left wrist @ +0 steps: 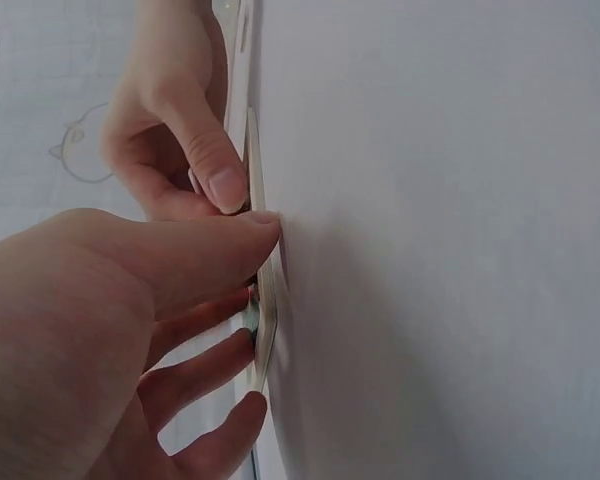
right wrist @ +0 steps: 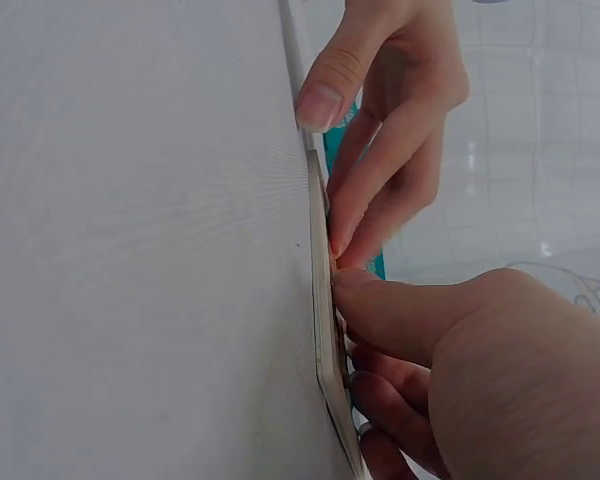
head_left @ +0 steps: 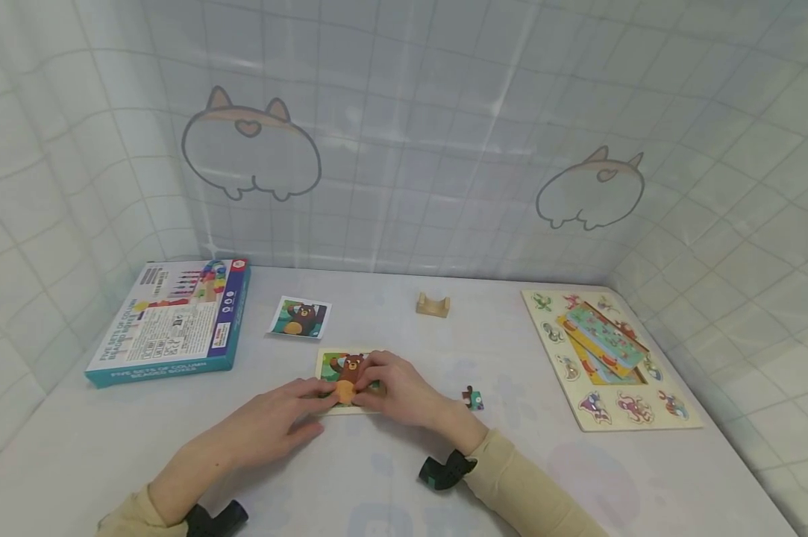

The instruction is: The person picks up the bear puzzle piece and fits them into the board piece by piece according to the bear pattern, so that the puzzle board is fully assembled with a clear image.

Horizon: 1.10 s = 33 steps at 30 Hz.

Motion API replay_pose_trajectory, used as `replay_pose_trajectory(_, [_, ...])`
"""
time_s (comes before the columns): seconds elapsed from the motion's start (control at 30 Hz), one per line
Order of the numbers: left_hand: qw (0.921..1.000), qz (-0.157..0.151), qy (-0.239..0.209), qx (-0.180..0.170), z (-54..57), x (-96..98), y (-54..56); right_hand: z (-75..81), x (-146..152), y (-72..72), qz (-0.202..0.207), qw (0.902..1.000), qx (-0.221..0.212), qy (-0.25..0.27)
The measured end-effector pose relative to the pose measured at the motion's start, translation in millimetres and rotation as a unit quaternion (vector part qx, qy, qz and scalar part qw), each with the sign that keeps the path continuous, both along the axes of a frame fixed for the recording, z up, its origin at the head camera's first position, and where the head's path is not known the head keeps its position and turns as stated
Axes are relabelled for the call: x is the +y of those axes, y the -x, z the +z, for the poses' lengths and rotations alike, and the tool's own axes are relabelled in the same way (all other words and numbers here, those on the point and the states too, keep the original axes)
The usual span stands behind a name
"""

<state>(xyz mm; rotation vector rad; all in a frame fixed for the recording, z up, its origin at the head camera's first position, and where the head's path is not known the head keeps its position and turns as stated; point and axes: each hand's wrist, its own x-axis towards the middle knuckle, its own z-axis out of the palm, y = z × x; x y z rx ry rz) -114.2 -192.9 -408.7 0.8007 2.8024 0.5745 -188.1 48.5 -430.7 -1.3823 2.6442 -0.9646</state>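
Observation:
A small wooden bear jigsaw puzzle (head_left: 351,363) lies flat in front of me, its pale frame showing along the bottom edge. My left hand (head_left: 269,421) reaches in from the left, fingers mostly extended, their tips touching the bear's orange belly (head_left: 345,392). From the other side my right hand (head_left: 406,391), thumb and fingers curled, pinches a puzzle piece at the picture's right part; the fingers hide most of that piece. Both wrist views show the thin board (right wrist: 322,300) edge-on, with fingertips of both hands at its face. A loose puzzle piece (head_left: 472,397) lies right of my right wrist.
Behind the puzzle lies a bear picture card (head_left: 301,318). A small wooden stand (head_left: 433,305) is at back centre. A boxed toy set (head_left: 168,321) lies at left. An animal peg board (head_left: 574,406) at right carries several colourful puzzle plates (head_left: 605,339). Curtains enclose the table.

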Motion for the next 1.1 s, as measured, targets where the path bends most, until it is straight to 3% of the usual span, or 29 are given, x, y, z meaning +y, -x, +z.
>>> replay_pose_trajectory(0.27, [0.9998, -0.011, -0.005, 0.017, -0.3, 6.4, -3.1, 1.8, 4, 0.8, -0.004, 0.9999, -0.01, 0.005])
replay_pose_trajectory(0.43, [0.9999, 0.003, -0.012, 0.006, 0.9, 7.8, -5.0, 3.1, 6, 1.5, -0.003, 0.9998, -0.021, 0.002])
replay_pose_trajectory(0.67, [0.9997, -0.019, 0.004, 0.017, -0.4, 8.5, -5.1, 2.7, 7, 3.2, 0.003, 0.9996, -0.028, 0.003])
replay_pose_trajectory(0.97, [0.9993, -0.027, 0.01, 0.025, -3.6, 14.1, -7.4, 5.9, 7, 4.7, -0.031, 0.9983, -0.048, -0.01])
replay_pose_trajectory(1.1, [0.9998, -0.016, 0.008, 0.009, -2.2, 17.3, -9.5, 5.8, 8, 5.9, -0.029, 0.9986, -0.043, -0.003])
